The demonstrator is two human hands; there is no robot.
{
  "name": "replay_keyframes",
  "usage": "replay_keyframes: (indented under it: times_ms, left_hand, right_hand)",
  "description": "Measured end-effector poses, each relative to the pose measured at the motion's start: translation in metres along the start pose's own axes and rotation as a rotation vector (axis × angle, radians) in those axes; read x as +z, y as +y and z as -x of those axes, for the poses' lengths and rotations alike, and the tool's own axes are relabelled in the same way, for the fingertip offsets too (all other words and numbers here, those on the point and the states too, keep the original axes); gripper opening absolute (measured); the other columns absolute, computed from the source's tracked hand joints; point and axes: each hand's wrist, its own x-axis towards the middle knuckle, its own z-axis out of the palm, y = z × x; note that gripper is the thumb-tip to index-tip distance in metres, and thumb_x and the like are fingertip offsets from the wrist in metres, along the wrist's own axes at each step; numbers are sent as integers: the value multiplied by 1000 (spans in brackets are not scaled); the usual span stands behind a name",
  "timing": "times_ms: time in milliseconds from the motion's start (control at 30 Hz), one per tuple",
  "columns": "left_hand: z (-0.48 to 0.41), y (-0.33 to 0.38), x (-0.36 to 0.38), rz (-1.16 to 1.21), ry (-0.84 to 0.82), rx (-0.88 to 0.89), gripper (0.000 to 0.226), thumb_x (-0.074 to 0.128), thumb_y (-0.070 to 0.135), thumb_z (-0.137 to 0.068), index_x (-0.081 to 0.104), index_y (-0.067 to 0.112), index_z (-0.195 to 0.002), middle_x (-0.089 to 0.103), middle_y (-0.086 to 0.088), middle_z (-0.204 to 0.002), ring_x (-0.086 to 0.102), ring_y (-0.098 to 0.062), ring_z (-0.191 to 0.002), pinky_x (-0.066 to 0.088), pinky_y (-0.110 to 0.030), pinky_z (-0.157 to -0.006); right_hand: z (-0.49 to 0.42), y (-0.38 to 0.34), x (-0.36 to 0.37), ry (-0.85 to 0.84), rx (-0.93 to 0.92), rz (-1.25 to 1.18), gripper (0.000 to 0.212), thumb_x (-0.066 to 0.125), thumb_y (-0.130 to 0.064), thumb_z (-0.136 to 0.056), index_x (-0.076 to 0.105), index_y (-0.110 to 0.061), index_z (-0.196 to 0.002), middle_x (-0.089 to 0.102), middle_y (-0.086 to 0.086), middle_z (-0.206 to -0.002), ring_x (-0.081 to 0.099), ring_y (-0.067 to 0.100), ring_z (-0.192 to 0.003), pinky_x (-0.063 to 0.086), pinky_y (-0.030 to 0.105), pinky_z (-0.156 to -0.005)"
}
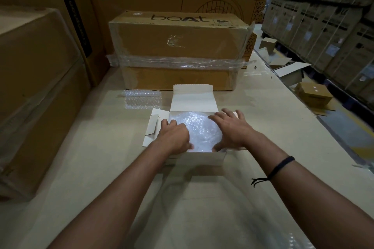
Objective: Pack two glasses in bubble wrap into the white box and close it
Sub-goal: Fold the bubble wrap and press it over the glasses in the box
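The bubble-wrapped bundle (199,127) lies in the open box (198,157), a taped carton (178,42) behind it, spare bubble wrap (142,100) behind-left.

Dim warehouse: pale table (263,131), taped brown carton (178,44) at its far end, stacked cartons (323,26) lining the right aisle.
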Motion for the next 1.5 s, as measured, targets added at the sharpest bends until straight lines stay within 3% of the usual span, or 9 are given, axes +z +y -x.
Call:
replay_keyframes:
  times_ms: [133,300,533,700,833,1033,1267,1433,1500]
  left_hand:
    - [2,-22,-12,52,-51,39,9,70,28,-85,74,26,-94,63,8,-117,35,-21,-126,7,-52,-107]
    - [5,-30,-12,-193,-41,-7,39,74,53,-73,63,35,-107,34,1,-150,17,-25,-142,1,-58,-112]
    - [-7,-27,-1,-271,-157,-43,52,63,62,-77,58,31,-119,39,-3,-143,17,-33,-140,-3,-62,-112]
    - [-2,-47,-12,72,-183,-40,41,70,55,-77,65,32,-111,27,1,-157,4,-25,-147,-2,-53,-114]
    - [1,-54,-20,48,-75,-37,37,75,56,-71,69,33,-99,22,2,-159,3,-25,-147,1,-53,-113]
    - [-11,-36,-8,-295,-207,-40,56,69,65,-71,66,31,-115,14,-1,-161,3,-34,-147,-8,-63,-110]
    - [-21,-34,-13,-276,-271,-21,53,73,62,-68,67,34,-112,17,-2,-160,3,-36,-145,-10,-63,-110]
    - [-13,-47,-25,-41,-210,-27,39,77,54,-68,66,31,-97,17,-2,-160,-2,-30,-147,-8,-57,-112]
    - [-12,-46,-30,-14,-151,-17,39,78,54,-68,63,29,-94,23,-1,-158,2,-29,-146,-3,-56,-113]
  right_hand:
    - [-7,-3,5,-70,-19,105,110,66,-68,-72,12,-18,-154,23,4,-159,2,24,-150,-5,64,-114]
    - [-17,-6,12,-126,-9,135,114,62,-73,-72,10,-12,-154,22,7,-160,1,24,-150,-8,66,-113]
    - [-23,-1,13,-218,-43,134,117,57,-76,-74,3,-10,-155,9,8,-163,-8,24,-150,-11,64,-112]
    - [-16,27,-4,-88,-31,-244,97,75,-68,-62,38,-23,-139,34,3,-153,11,21,-148,6,49,-119]
    - [-12,31,-8,-58,-130,-18,57,68,-71,-66,56,-34,-107,47,-7,-140,23,20,-141,14,46,-116]
    - [-15,7,-7,-279,-133,210,53,51,-67,-84,63,-35,-125,28,-1,-158,-2,22,-150,-8,63,-113]
    - [-22,10,-11,-436,-103,103,60,54,-67,-84,61,-29,-129,16,0,-162,-10,19,-150,-7,64,-113]
    - [-21,35,-39,-267,-1,-332,81,80,-55,-68,47,-32,-138,43,-5,-148,45,23,-131,37,42,-107]
    - [-29,29,-41,-227,-28,-393,91,86,-49,-63,40,-34,-140,45,-5,-144,50,22,-123,43,40,-102]
